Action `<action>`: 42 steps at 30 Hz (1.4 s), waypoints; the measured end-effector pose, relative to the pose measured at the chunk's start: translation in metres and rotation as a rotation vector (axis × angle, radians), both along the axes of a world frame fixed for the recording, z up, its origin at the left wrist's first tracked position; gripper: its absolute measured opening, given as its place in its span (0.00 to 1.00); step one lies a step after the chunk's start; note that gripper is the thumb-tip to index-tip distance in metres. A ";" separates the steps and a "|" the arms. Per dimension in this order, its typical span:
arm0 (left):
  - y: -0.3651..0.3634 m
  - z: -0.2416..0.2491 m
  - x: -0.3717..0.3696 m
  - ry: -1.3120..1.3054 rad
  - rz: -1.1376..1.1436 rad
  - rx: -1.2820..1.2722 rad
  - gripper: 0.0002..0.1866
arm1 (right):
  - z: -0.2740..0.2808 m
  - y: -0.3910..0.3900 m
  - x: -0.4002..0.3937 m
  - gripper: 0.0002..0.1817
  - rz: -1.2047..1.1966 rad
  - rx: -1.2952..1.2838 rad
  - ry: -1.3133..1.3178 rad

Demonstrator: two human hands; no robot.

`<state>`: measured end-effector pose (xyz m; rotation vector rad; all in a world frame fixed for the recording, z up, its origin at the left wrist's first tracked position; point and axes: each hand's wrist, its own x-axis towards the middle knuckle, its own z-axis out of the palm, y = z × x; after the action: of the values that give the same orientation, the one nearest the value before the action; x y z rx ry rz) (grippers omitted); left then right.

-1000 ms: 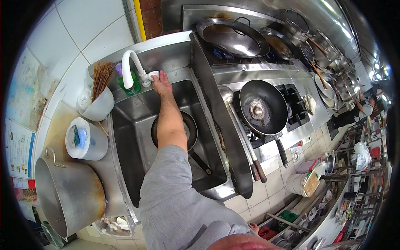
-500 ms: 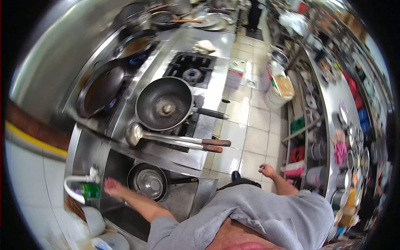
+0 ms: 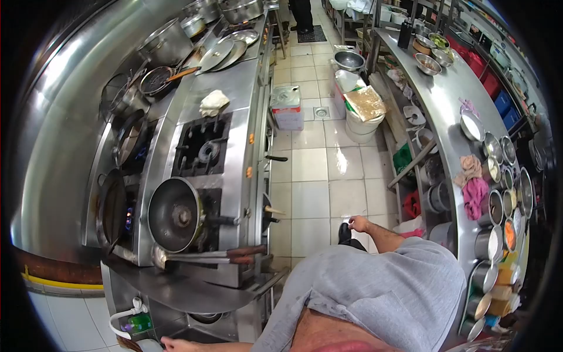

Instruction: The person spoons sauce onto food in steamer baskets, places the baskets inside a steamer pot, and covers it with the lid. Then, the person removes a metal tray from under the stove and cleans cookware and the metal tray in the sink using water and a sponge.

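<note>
Fingers (image 3: 166,340) of the left hand (image 3: 177,345) sit at the bottom border of the view, by the sink (image 3: 167,311); the hand is cut off there, so I cannot tell whether it is closed on anything. The right hand (image 3: 359,224) hangs well out from the grey shirt (image 3: 375,287), fingers loosely bent, nothing visible in them; whether the tips meet I cannot tell. Nearest the left hand, at the sink's wall-side edge, are a white tap (image 3: 138,307) and, just beside it, a green bottle (image 3: 141,323). A dark pan (image 3: 205,318) lies in the sink, mostly hidden by the partition (image 3: 187,290).

Beyond that partition, long-handled ladles (image 3: 199,257) lie across the near end of the stove (image 3: 240,135), wooden ends toward its front edge. Just past them a black wok (image 3: 173,214) rests over a burner, its handle also pointing to the front edge. Along the back edge another wok (image 3: 111,208) stands tilted, with flame beside it. Farther along are a white cloth (image 3: 214,102) and flat lids (image 3: 226,56).

Below the right hand is tiled floor (image 3: 311,164). Across the aisle, a pink cloth (image 3: 474,196) lies near the table's (image 3: 404,56) aisle edge, and steel bowls (image 3: 428,64) stand toward its far end.
</note>
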<state>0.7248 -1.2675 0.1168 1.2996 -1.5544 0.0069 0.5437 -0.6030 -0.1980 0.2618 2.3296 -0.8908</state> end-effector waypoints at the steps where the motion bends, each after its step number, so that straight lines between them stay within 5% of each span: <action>1: 0.033 0.013 -0.010 0.173 -0.057 -0.166 0.15 | -0.006 0.025 -0.013 0.21 0.048 0.054 0.033; 3: 0.054 0.028 -0.026 0.327 -0.019 -0.282 0.18 | -0.019 0.070 -0.050 0.21 0.097 0.088 0.045; 5: 0.120 0.072 -0.076 0.137 -0.062 -0.896 0.12 | 0.013 0.104 -0.087 0.21 -0.032 0.020 0.094; 7: 0.181 0.083 -0.123 0.292 -0.244 -0.487 0.23 | 0.033 0.129 -0.129 0.21 -0.050 0.046 0.123; 9: 0.225 0.082 -0.189 0.477 -0.496 -0.582 0.15 | 0.045 0.141 -0.156 0.21 -0.057 0.064 0.147; 11: 0.290 0.079 -0.255 0.525 -0.866 -0.382 0.13 | 0.055 0.147 -0.183 0.20 -0.193 -0.064 0.279; 19: 0.376 -0.002 -0.497 -0.161 -1.257 0.053 0.20 | -0.006 0.202 -0.233 0.17 -0.162 -0.221 0.256; 25: 0.311 -0.108 -0.720 -0.467 -1.132 0.062 0.33 | -0.063 0.315 -0.216 0.16 -0.502 0.000 0.018; 28: 0.300 -0.108 -0.795 -0.588 -0.837 0.373 0.38 | -0.015 0.335 -0.222 0.10 -0.947 -0.091 -0.192; 32: 0.280 -0.135 -0.875 -0.536 -0.728 0.550 0.40 | 0.002 0.350 -0.268 0.09 -0.784 -0.082 -0.104; 33: 0.282 -0.137 -0.887 -0.528 -0.747 0.608 0.40 | 0.001 0.348 -0.290 0.09 -1.010 -0.124 -0.166; 35: 0.289 -0.157 -0.916 -0.581 -0.700 0.529 0.40 | 0.020 0.334 -0.348 0.10 -1.084 -0.189 -0.153; 40: 0.341 -0.172 -0.976 -0.587 -0.774 0.341 0.37 | -0.018 0.334 -0.519 0.07 -0.468 -0.067 -0.150; 42: 0.388 -0.149 -0.992 -0.572 -0.424 -0.022 0.34 | -0.043 0.328 -0.609 0.10 -0.365 -0.120 -0.058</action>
<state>-0.2667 -0.8796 -0.0322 0.9684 -2.2892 0.1369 -0.0649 -0.2752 -0.2410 0.6676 2.2007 -1.1757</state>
